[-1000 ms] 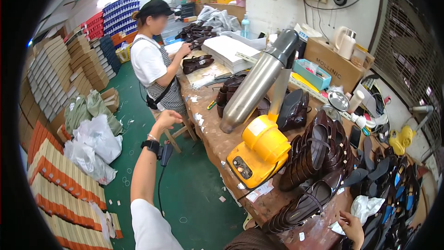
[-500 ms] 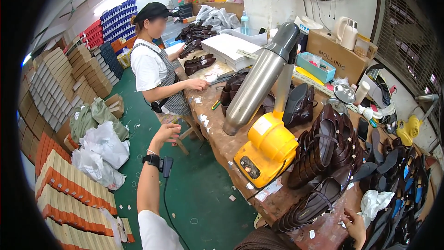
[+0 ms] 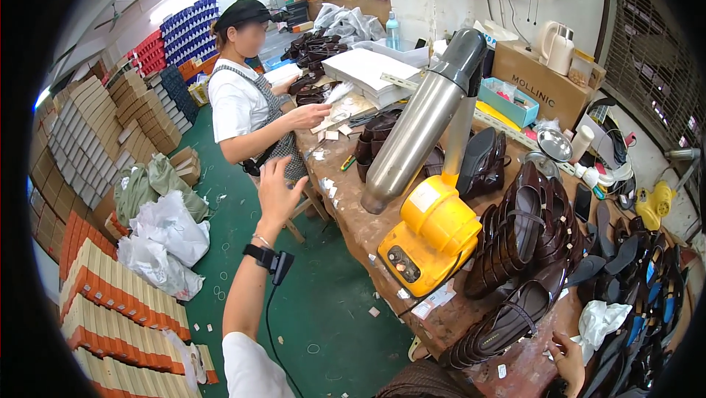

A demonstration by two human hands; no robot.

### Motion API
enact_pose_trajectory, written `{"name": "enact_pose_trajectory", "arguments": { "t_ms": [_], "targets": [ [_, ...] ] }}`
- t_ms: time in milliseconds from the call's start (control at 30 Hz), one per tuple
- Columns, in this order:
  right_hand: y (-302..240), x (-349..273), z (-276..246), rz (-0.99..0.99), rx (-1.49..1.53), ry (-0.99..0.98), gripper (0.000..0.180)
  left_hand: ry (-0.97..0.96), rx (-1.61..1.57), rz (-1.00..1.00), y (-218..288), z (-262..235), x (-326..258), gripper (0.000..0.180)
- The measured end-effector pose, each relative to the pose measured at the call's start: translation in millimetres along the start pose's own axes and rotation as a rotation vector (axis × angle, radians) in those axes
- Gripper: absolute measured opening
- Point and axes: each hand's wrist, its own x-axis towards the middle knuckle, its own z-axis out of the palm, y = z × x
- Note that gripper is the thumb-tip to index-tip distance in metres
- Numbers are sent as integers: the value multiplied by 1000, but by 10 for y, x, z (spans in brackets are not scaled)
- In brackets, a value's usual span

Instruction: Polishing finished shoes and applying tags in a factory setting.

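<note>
My left hand (image 3: 278, 196) is raised over the floor beside the table, fingers spread, with nothing in it. A black wrist strap with a small device (image 3: 271, 260) sits on that arm. At the lower right my right hand (image 3: 568, 361) rests low over the table, fingers bent but apart, close to crumpled white paper (image 3: 601, 324). Just left of it lies a row of dark brown strapped shoes (image 3: 507, 317), and more brown shoes (image 3: 515, 229) stand stacked behind. A yellow blower machine (image 3: 426, 236) with a slanted steel tube (image 3: 419, 133) stands on the table (image 3: 334, 170).
A co-worker (image 3: 246, 96) stands across the table's left side, handling something white near brown shoes. Black shoes and insoles (image 3: 625, 302) heap at the right. White bags (image 3: 173, 236) and stacked boxes (image 3: 118, 273) fill the left floor. A stack of white sheets (image 3: 368, 74) lies farther back.
My left hand has swung up and right, and its fingers have spread. My right hand has barely moved. The co-worker's near hand has lifted and now has something white at it.
</note>
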Motion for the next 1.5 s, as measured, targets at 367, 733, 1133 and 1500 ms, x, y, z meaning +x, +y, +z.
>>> {"name": "enact_pose_trajectory", "arguments": {
  "t_ms": [367,733,1133,1500],
  "targets": [
    [229,-108,-19,5,58,-67,39,142,382,195,412,173,760,83],
    [-236,-415,-66,92,-121,57,35,100,72,394,-318,-348,254,28],
    [-1760,-301,1061,-458,-270,297,21,-1012,-1614,-735,1581,-775,-2635,41],
    [-1393,-472,1540,-409,359,-98,23,-1156,-1575,-435,2560,-579,-2673,44]
  ]
}}
